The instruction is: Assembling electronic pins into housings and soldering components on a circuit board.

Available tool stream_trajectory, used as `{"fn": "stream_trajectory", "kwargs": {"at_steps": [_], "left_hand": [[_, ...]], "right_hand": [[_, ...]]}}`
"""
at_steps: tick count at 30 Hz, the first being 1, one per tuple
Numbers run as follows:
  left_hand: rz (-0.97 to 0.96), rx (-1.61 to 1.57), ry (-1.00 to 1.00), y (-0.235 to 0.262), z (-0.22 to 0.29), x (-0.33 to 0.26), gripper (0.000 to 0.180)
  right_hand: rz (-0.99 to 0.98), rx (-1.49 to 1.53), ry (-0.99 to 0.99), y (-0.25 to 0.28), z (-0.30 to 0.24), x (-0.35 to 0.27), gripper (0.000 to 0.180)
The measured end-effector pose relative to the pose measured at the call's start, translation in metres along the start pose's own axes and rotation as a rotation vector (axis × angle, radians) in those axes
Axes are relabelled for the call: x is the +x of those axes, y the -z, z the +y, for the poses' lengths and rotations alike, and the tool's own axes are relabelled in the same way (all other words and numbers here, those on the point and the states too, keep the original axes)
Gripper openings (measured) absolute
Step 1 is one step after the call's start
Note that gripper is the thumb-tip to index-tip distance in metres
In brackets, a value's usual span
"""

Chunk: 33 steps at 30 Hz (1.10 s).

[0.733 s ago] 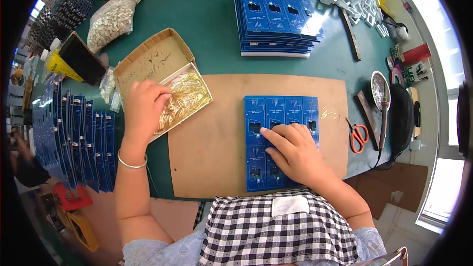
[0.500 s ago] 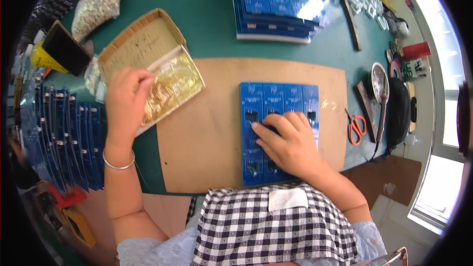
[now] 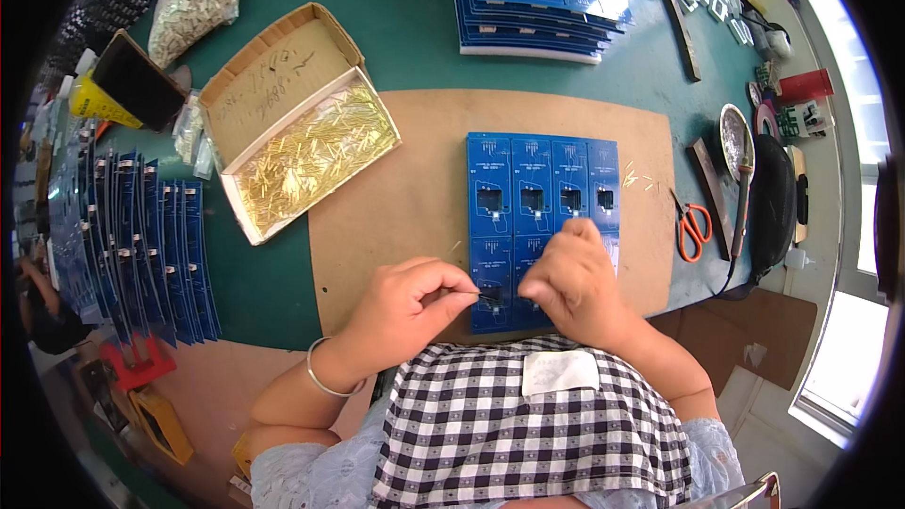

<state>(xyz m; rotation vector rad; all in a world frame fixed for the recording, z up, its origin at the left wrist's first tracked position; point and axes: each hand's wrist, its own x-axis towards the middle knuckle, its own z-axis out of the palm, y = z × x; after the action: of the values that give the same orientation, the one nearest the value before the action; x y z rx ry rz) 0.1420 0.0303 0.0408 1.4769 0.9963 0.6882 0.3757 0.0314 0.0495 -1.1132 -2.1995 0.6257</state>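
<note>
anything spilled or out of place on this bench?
Minor only. A few loose gold pins lie scattered on the brown mat just right of the blue circuit panel, and one more sits by its left edge, outside the open box of pins. That box sits askew, half off the mat. Nothing looks damaged.

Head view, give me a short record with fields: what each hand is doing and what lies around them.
left hand: pinches a thin gold pin at the panel's near edge
right hand: rests closed on the blue circuit board panel
panel support: brown board
pin supply: open cardboard box, left of the panel
right side: orange scissors
</note>
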Motion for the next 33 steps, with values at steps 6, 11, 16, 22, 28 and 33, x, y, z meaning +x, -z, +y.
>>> {"fn": "stream_trajectory", "kwargs": {"at_steps": [6, 11, 16, 22, 28, 33], "left_hand": [[-0.01, -0.01, 0.013, -0.01, -0.002, 0.004, 0.007], [-0.009, 0.011, 0.007, -0.01, 0.002, 0.006, 0.009], [-0.027, 0.118, -0.024, -0.013, 0.005, 0.005, 0.008], [-0.016, 0.163, -0.208, -0.018, -0.003, 0.016, 0.007], [0.076, 0.128, -0.147, -0.007, -0.007, 0.022, 0.009], [0.082, 0.11, -0.161, -0.007, -0.013, 0.024, 0.01]], "right_hand": [[-0.004, 0.127, -0.073, -0.01, -0.005, -0.002, 0.014], [-0.009, 0.172, -0.084, -0.01, -0.007, -0.003, 0.017], [-0.011, 0.211, -0.037, -0.02, -0.002, -0.008, 0.018], [0.153, 0.294, -0.035, -0.014, -0.002, -0.009, 0.022], [0.315, 0.614, -0.491, 0.008, 0.012, -0.02, 0.011], [0.248, 0.463, -0.579, 0.03, 0.021, -0.025, 0.012]]}}
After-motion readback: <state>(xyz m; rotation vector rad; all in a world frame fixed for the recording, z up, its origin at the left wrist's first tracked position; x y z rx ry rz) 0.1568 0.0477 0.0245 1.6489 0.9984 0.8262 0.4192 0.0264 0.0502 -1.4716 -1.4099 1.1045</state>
